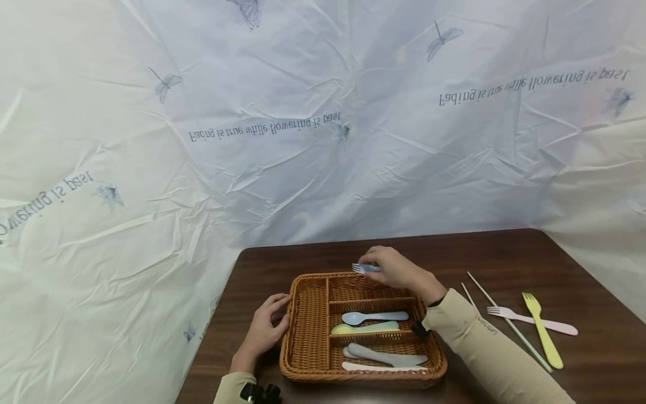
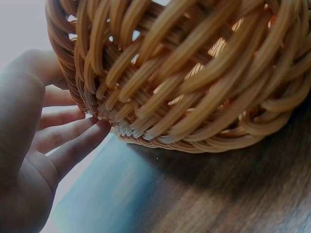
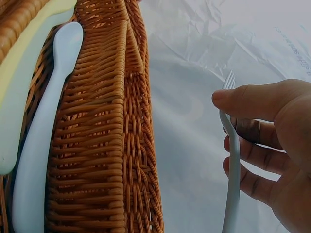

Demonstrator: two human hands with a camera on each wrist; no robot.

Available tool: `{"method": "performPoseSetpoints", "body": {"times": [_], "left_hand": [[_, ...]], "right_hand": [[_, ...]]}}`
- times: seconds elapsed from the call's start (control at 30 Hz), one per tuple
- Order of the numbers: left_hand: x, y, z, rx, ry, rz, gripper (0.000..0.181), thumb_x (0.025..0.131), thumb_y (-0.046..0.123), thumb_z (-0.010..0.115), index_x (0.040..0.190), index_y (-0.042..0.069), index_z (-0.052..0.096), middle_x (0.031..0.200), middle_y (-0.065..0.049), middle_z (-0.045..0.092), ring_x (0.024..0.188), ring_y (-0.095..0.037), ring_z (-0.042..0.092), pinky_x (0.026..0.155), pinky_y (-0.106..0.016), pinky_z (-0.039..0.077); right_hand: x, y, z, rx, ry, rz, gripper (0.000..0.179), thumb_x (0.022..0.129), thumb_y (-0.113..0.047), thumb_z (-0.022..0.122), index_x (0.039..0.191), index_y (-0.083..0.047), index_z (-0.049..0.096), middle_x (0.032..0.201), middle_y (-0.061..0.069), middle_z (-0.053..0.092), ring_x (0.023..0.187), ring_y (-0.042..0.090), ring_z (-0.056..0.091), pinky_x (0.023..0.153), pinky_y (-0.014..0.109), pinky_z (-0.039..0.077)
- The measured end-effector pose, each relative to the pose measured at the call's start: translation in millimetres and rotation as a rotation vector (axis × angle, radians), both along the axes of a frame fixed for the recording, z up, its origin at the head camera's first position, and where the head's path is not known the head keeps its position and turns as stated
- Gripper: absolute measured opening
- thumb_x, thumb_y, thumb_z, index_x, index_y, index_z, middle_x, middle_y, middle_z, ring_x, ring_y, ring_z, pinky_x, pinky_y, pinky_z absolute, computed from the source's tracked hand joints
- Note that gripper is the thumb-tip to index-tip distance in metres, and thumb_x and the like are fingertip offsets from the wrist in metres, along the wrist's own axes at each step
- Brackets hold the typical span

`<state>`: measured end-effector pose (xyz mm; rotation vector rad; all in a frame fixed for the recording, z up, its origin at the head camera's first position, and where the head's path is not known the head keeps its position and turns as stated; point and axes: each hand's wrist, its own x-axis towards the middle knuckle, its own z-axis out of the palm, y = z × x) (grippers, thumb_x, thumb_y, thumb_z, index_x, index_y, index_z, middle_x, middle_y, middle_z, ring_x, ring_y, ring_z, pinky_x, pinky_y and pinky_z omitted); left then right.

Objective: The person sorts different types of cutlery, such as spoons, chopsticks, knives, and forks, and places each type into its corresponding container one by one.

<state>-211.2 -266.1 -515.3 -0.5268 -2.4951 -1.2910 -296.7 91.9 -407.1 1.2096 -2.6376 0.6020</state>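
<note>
My right hand (image 1: 393,268) pinches a light blue fork (image 3: 233,170) between thumb and fingers, above the far rim of a brown wicker basket (image 1: 328,348). In the head view the fork's tines point left. My left hand (image 1: 264,325) rests against the basket's left side, its fairly straight fingers (image 2: 73,131) touching the weave in the left wrist view. Inside the divided basket, a light blue spoon (image 1: 374,317) lies in the middle compartment beside a yellow and green pair of spoons (image 1: 370,327). The near compartment holds grey and white knives (image 1: 386,356).
On the dark wooden table (image 1: 504,252), right of the basket, lie a pink fork (image 1: 552,325), a yellow fork (image 1: 545,335) and two pale chopsticks (image 1: 525,341). A pale printed sheet (image 1: 282,185) hangs behind the table and around its sides.
</note>
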Motion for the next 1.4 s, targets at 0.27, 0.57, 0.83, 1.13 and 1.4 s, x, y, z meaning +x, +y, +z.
{"method": "performPoseSetpoints", "body": {"times": [0.27,0.57,0.83,1.13,1.4], "left_hand": [[-0.7,-2.0,-0.6,0.003,-0.013,-0.012,0.040,0.092,0.005,0.062,0.133,0.006,0.060,0.131,-0.006,0.054,0.119,-0.024,0.058,0.085,-0.030,0.058],[-0.5,-1.5,-1.4,0.008,-0.004,-0.017,0.040,0.092,0.005,0.062,0.132,0.007,0.060,0.131,-0.006,0.054,0.117,-0.025,0.059,0.084,-0.027,0.058],[-0.3,-1.6,-1.1,0.006,-0.012,-0.014,0.040,0.092,0.005,0.062,0.133,0.007,0.060,0.132,-0.006,0.054,0.118,-0.025,0.058,0.084,-0.027,0.058],[-0.1,-1.1,-0.5,0.009,-0.006,-0.017,0.040,0.092,0.005,0.062,0.133,0.006,0.060,0.132,-0.008,0.054,0.118,-0.025,0.058,0.084,-0.027,0.058],[-0.5,-1.6,-3.0,0.010,0.015,-0.019,0.041,0.092,0.004,0.062,0.132,0.006,0.060,0.131,-0.007,0.054,0.117,-0.025,0.058,0.083,-0.028,0.058]], "right_hand": [[-0.5,-5,-2.5,-0.007,0.007,0.010,0.028,0.090,-0.018,0.070,0.117,-0.012,0.069,0.111,0.004,0.064,0.093,0.017,0.062,0.070,0.028,0.054],[-0.6,-9,-5.2,-0.025,0.012,0.036,0.029,0.091,-0.022,0.070,0.118,-0.013,0.069,0.113,0.003,0.064,0.094,0.016,0.062,0.070,0.026,0.055],[-0.1,-7,-6.1,-0.001,0.022,0.019,0.033,0.091,-0.028,0.070,0.120,-0.013,0.068,0.117,0.004,0.063,0.102,0.022,0.063,0.079,0.034,0.056],[2.2,-1,-5.5,0.001,0.013,-0.007,0.032,0.091,-0.026,0.069,0.120,-0.013,0.068,0.117,0.006,0.063,0.103,0.025,0.063,0.080,0.037,0.056],[3.5,12,-4.6,-0.028,0.025,-0.050,0.034,0.090,-0.026,0.071,0.121,-0.014,0.067,0.116,0.005,0.063,0.095,0.016,0.063,0.073,0.030,0.055]]}}
